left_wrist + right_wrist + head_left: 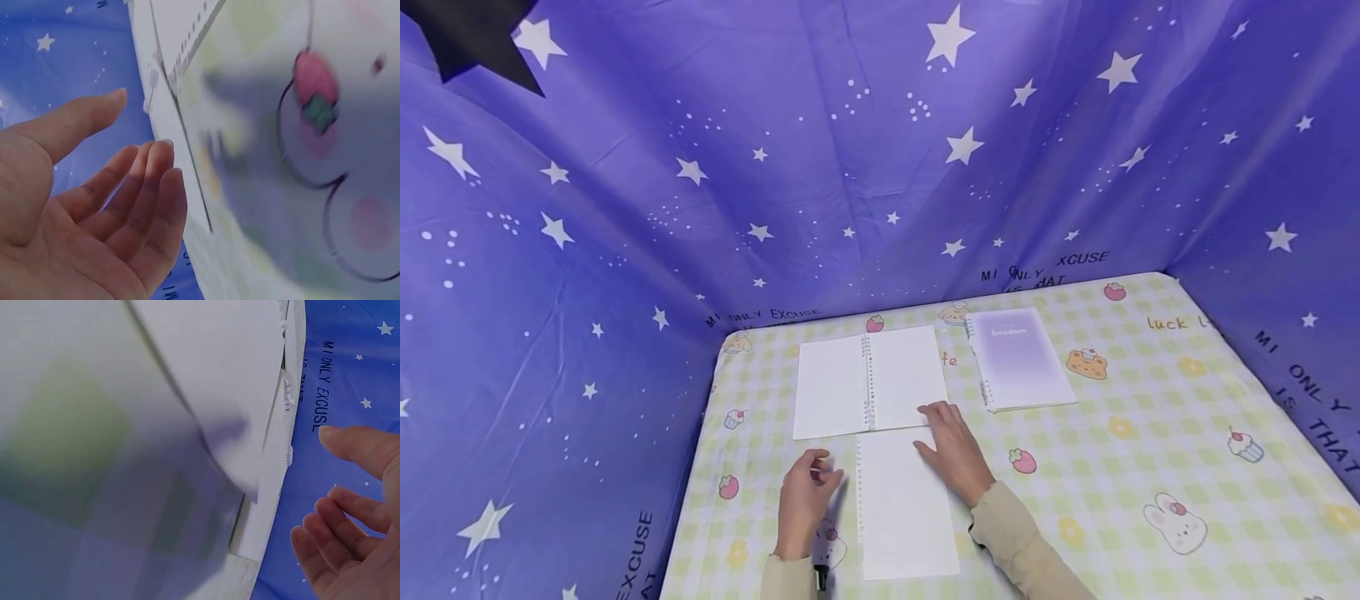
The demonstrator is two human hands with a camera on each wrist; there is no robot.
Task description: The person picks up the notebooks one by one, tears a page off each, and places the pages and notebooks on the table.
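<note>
A loose white sheet with a row of binding holes along its left edge lies on the tablecloth. Beyond it, a spiral notebook lies spread flat at blank-looking, faintly lined pages. To the left of the sheet is my left hand, loosely bent and holding nothing; the left wrist view shows its thumb apart from the fingers. Over the sheet's upper right corner and the notebook's lower right corner is my right hand, fingers relaxed. Whether it touches the paper I cannot tell. In the right wrist view its fingers hold nothing.
A closed purple spiral notebook marked "freedom" lies at the back right. Near my left wrist is a small dark object, partly hidden. Green-checked cloth covers the table, with a blue star-print curtain around it.
</note>
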